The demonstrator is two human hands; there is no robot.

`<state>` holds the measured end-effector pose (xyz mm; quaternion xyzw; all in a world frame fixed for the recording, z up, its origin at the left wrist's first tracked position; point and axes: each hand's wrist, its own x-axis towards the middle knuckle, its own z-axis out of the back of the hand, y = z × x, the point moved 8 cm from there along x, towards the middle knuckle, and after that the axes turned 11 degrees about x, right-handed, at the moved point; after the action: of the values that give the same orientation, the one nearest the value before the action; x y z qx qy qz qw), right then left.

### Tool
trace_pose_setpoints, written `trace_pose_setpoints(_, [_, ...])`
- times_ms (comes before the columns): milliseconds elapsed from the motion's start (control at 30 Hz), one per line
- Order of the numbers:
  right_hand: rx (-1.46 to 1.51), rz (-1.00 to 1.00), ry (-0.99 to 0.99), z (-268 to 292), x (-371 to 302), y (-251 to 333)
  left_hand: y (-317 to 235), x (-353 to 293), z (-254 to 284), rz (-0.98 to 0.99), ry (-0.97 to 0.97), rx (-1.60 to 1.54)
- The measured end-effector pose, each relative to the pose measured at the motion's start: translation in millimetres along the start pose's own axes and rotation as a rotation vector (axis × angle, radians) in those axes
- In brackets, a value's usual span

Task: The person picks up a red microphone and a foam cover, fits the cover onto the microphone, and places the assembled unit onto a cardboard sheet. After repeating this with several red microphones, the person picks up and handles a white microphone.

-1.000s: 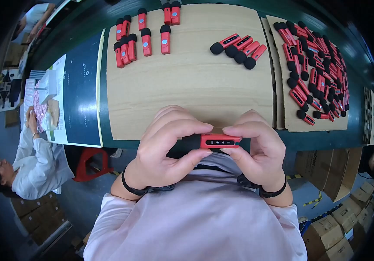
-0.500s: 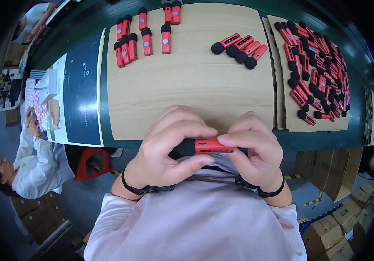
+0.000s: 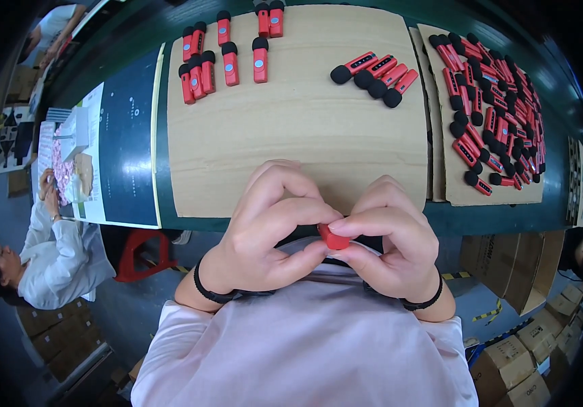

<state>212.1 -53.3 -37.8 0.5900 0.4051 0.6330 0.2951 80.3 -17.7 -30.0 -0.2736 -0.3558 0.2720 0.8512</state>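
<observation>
Between my two hands, just off the table's near edge, is a small red microphone (image 3: 333,237). Its red end faces up toward me, and the rest of its body and any foam cap are hidden by fingers. The thumb and fingertips of my left hand (image 3: 261,237) pinch it from the left. My right hand (image 3: 396,241) grips it from the right, thumb and forefinger closed on the red end. Farther off on the cardboard sheet (image 3: 291,129) lie several red microphones (image 3: 230,68) with black foam caps at the left, and a slanted row of several more microphones (image 3: 379,74) at the right.
A second cardboard sheet (image 3: 464,190) on the right bears a dense heap of red microphones (image 3: 501,115). At the left, a person in a white top (image 3: 61,261) works by a dark panel (image 3: 129,129). A red stool (image 3: 146,256) and cartons (image 3: 508,359) stand on the floor.
The microphone has turned from lying sideways, with its side slot and black cap showing, to having its red end toward me. My fingers have drawn closer together around it.
</observation>
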Motion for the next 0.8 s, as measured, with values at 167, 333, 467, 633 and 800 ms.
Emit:
trace_pose_setpoints(167, [-0.107,0.053,0.029,-21.1,12.0,3.0,-0.4,-3.3,22.0,-0.027,-0.027,0.094])
trace_pose_setpoints(333, [-0.136,0.081,0.042,-27.5,11.5,4.3,-2.8,-8.6,27.9,0.01,-0.024,0.148])
trace_pose_setpoints(467, [-0.156,-0.001,0.054,-35.9,17.3,8.3,4.3,-16.0,41.8,-0.028,0.039,0.228])
trace_pose_setpoints(633, [-0.05,-0.126,0.055,-23.9,12.4,-1.3,30.7,-24.0,93.1,0.041,-0.08,0.772])
trace_pose_setpoints(800, [-0.17,-0.103,0.124,-25.7,14.4,2.6,59.8,-30.4,122.8,0.065,-0.099,1.018])
